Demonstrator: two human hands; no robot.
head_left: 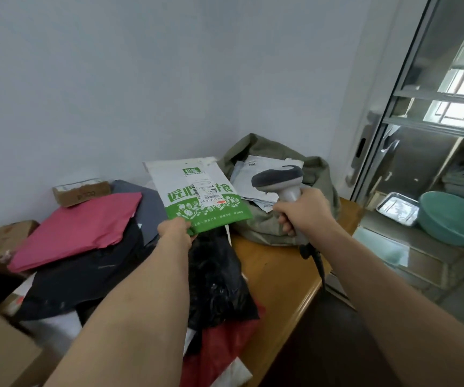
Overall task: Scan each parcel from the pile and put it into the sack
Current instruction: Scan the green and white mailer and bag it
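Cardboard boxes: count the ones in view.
3: small box against the wall behind the pink mailer, one at the left edge, one at bottom left. More may lie hidden under the mailers.

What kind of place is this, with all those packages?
Probably a small parcel sorting spot in an ordinary room: a pile of mailers such as the pink mailer, a handheld scanner, and an olive sack already holding parcels.

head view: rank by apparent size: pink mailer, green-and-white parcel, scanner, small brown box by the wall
1. pink mailer
2. green-and-white parcel, held by the left hand
3. scanner, gripped by the right hand
4. small brown box, though it sits farther back, so its rank against the scanner is unsure.
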